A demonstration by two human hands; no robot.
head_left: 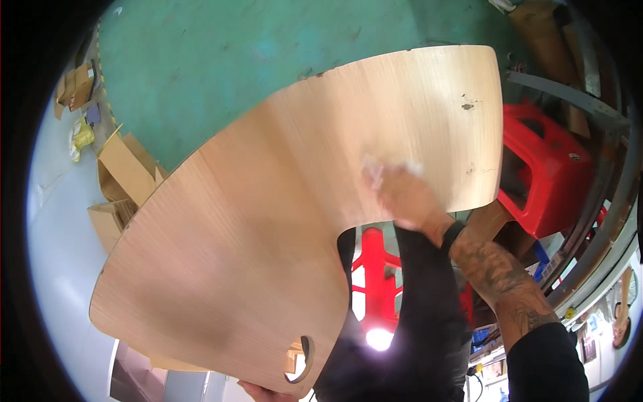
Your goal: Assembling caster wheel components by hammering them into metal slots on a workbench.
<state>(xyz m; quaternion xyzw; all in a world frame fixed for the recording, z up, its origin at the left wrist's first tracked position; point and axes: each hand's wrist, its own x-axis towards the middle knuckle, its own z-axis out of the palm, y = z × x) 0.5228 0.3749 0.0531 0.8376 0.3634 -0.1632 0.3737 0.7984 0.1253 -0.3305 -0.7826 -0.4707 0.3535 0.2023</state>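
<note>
A broad curved wooden panel (234,228) with pale grain and an oval cut-out near its lower corner lies tilted across my lap. Small dark marks show on its surface toward the right end. My right hand (408,197) is closed over a crumpled white cloth or tissue (375,173) and presses it to the panel above the inner curve; motion blurs both. At the panel's bottom edge, beside the cut-out, my left hand (264,392) grips the rim. Only a part of its fingers shows, with the rest cut off by the picture's edge.
A red plastic stool (549,167) stands right of the panel, near curved metal rails (569,94). Another red plastic piece (379,275) shows between my legs. Cardboard boxes (127,167) stand at the left on the green floor (221,60), near a pale wall.
</note>
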